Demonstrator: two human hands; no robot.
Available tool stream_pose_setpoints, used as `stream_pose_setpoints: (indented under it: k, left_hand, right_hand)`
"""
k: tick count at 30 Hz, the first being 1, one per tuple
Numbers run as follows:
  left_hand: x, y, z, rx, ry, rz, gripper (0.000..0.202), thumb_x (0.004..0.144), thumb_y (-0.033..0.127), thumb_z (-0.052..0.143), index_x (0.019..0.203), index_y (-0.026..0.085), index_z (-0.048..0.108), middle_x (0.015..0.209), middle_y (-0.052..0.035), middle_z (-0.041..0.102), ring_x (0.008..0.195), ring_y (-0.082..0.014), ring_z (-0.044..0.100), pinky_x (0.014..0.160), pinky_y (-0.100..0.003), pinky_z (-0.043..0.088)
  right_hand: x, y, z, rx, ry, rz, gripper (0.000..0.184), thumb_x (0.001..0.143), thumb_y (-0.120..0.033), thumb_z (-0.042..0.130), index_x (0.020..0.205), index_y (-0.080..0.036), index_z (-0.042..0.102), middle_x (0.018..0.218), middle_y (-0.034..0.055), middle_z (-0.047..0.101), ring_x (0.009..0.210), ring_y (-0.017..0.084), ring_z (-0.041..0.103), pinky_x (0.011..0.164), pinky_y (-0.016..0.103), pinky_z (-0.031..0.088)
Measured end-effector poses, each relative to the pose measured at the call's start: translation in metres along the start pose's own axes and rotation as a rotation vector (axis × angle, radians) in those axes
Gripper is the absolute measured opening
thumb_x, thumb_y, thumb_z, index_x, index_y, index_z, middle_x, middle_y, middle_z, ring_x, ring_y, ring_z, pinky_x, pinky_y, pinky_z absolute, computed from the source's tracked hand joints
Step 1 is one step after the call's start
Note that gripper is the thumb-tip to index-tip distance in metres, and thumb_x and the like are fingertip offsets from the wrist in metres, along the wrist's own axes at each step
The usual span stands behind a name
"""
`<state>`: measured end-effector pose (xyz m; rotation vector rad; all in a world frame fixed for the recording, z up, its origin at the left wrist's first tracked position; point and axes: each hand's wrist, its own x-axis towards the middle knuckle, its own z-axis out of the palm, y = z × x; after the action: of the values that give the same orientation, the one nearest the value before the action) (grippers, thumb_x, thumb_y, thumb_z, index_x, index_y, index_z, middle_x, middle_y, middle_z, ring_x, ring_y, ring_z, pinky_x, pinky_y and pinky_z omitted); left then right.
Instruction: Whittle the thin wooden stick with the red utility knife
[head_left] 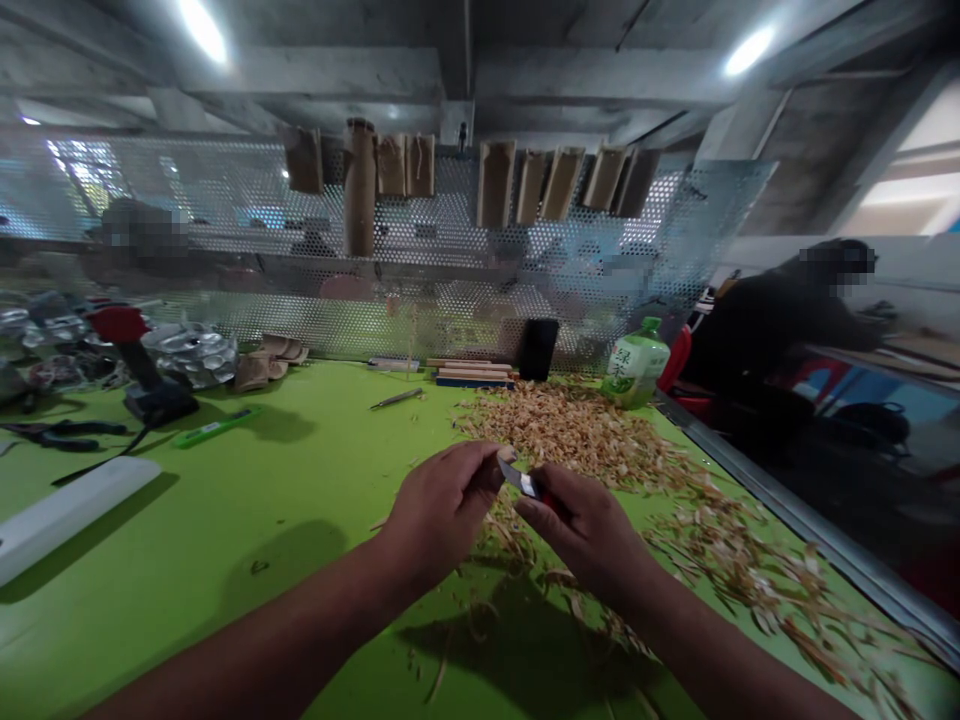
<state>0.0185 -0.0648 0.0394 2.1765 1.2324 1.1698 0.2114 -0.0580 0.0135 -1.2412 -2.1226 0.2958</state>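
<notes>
Forearms (262, 630) converge above green worktop (225, 500); right hand (585, 530) grip closed around red-handled knife (521, 482), left hand (442, 510) grip pinching blade, steadying it over wood shavings (570, 430).

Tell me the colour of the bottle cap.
The bottle cap is green, best seen in the head view.

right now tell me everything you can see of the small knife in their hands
The small knife is mostly hidden between the hands. A short, narrow blade shows, grey and metal-looking with a bright patch near its base, angled up toward the left hand. Its fingertips sit at the blade's tip, though whether they grip it is hard to tell. A bit of red handle shows in the right hand, which holds it. The knife is held above the wood shavings on the green bench.
</notes>
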Motion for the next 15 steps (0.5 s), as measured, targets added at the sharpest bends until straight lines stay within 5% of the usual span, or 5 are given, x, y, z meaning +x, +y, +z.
stream_pose_setpoints:
  k: [15]
  left_hand:
    - [-0.0006, 0.0013, -0.0007, 0.0, -0.024, -0.047, 0.025, 0.095, 0.035, 0.045, 0.105, 0.021, 0.062, 0.093, -0.0045, 0.07, 0.08, -0.0179, 0.061, 0.068, -0.028, 0.044]
  right_hand:
    - [-0.0016, 0.0009, 0.0023, 0.031, 0.0, -0.004, 0.036, 0.091, -0.047, 0.047, 0.068, -0.02, 0.042, 0.059, -0.0034, 0.043, 0.054, 0.01, 0.037, 0.05, 0.023, 0.024]
